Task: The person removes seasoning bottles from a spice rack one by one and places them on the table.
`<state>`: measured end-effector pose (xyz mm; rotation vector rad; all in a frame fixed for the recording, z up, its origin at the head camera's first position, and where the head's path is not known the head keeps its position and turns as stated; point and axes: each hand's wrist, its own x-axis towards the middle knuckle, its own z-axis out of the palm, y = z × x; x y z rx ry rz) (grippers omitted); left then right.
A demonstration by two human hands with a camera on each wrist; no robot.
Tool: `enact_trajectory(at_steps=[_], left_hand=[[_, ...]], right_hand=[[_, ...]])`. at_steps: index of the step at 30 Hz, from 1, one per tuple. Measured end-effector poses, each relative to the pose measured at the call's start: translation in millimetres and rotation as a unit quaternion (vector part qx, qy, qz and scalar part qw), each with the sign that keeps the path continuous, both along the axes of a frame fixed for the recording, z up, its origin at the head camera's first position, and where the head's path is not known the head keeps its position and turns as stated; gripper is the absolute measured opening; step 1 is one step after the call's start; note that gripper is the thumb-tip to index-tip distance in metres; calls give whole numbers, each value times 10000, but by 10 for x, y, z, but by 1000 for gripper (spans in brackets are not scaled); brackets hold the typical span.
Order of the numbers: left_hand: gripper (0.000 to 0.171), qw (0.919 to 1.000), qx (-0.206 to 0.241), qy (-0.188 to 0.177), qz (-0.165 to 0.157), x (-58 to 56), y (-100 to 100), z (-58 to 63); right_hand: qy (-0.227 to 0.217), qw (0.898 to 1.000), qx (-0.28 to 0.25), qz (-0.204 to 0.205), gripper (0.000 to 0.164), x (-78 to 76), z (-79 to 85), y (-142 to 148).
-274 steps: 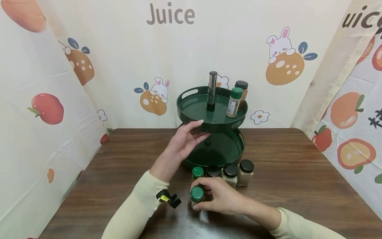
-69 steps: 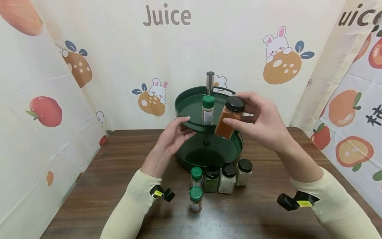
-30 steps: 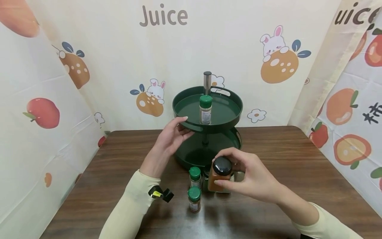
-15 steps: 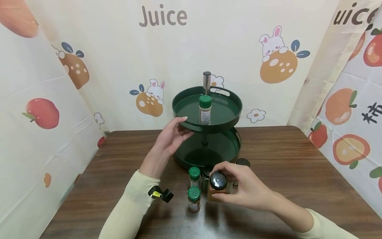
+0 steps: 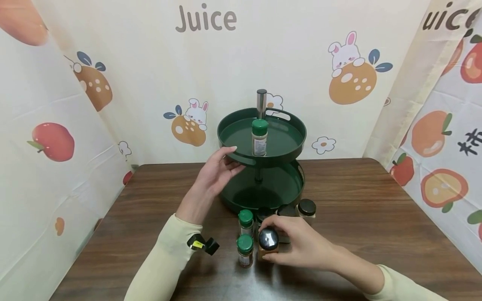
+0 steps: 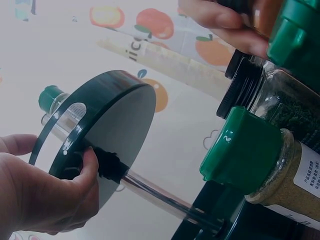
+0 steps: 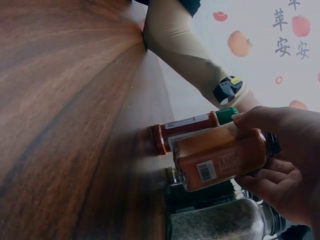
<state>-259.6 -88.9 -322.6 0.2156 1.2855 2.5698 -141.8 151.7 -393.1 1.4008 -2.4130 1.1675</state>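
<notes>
My left hand [image 5: 214,175] grips the front rim of the upper tray [image 5: 278,158] of a dark green two-tier rack, thumb on top and fingers beneath. My right hand [image 5: 303,244] pinches a square spice jar [image 7: 220,157] of orange-red powder with a black lid. This jar is low over the table, just right of a green-capped spice bottle [image 5: 245,253]; whether its base touches the wood I cannot tell. Behind that bottle stands another green-capped bottle [image 6: 280,170]. One more green-capped bottle [image 5: 260,142] stands upright on the upper tray, near its front.
Several black-lidded jars stand in a row before the rack, partly hidden by my right hand; the rightmost jar [image 5: 306,207] shows its lid. The lower tray [image 5: 244,198] is close behind them. A metal post [image 5: 261,102] rises through the rack. Printed curtains enclose the wooden table [image 5: 158,234].
Earlier my right hand held a green-capped bottle at the table. Since then it has lifted the orange-red jar off the upper tray and lowered it beside that bottle. The upper tray has turned.
</notes>
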Motion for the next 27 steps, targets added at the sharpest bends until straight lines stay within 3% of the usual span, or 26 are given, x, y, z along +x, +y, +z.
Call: enact_trajectory(at_steps=[9,27], left_hand=[[63,10000,42,35,48,-18,14,-11],[56,9999,13,7,127,-17,20,-10]], right_hand=[[382,9985,371,-80,47,-12,-77,-30],[37,9989,463,0,48,-8,-101,-40]])
